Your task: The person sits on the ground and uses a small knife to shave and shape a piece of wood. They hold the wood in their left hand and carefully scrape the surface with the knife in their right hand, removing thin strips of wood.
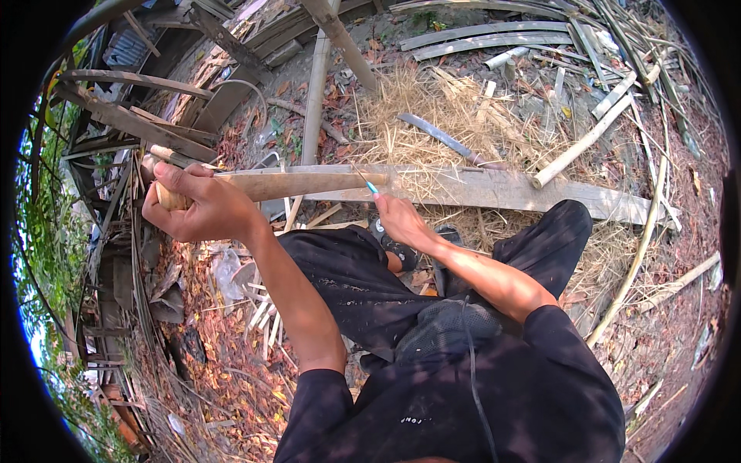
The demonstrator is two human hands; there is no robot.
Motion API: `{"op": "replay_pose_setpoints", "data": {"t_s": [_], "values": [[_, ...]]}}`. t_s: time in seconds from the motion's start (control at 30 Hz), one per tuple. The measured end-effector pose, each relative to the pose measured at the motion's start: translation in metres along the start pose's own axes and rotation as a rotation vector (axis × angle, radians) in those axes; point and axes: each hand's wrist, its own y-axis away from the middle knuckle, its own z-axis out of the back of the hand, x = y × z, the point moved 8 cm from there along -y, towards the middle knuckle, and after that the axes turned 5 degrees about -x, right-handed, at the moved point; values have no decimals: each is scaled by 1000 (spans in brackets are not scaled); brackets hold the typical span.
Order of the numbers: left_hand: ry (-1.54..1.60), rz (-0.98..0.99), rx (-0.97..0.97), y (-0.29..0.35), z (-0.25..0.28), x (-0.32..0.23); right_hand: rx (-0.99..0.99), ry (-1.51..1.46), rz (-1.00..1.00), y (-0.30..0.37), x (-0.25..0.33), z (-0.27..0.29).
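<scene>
My left hand (193,197) is closed around the left end of a long, slightly curved, tan wooden piece (293,184), whose rounded pale end shows between my fingers. The piece runs to the right along a grey plank (540,193). My right hand (401,220) pinches a slim, pen-like tool (372,187) with a turquoise section. Its thin tip points up and left, at the right part of the wooden piece; whether it touches cannot be made out. Beyond the plank, a curved blade (440,136) lies on straw, its handle end close to the plank.
Straw shavings (417,96) cover the ground beyond the plank. A bamboo pole (587,139) slants at the right, with weathered slats (486,38) at the back. A wooden post (340,42) stands near the top middle. Timber frames (131,123) crowd the left.
</scene>
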Motion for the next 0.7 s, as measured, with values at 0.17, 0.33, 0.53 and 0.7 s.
{"op": "replay_pose_setpoints", "data": {"t_s": [0.17,0.33,0.53,0.7], "values": [[3,11,-10,2,-2,-4,-53,44,-1,-9,-2,-13],[55,25,-17,2,-1,-1,-11,95,-73,-20,-35,-10],[22,-7,4,2,-9,-4,-42,97,0,-20,-28,-13],[81,-8,-5,5,-7,-6,0,86,-41,-9,-17,-10]]}}
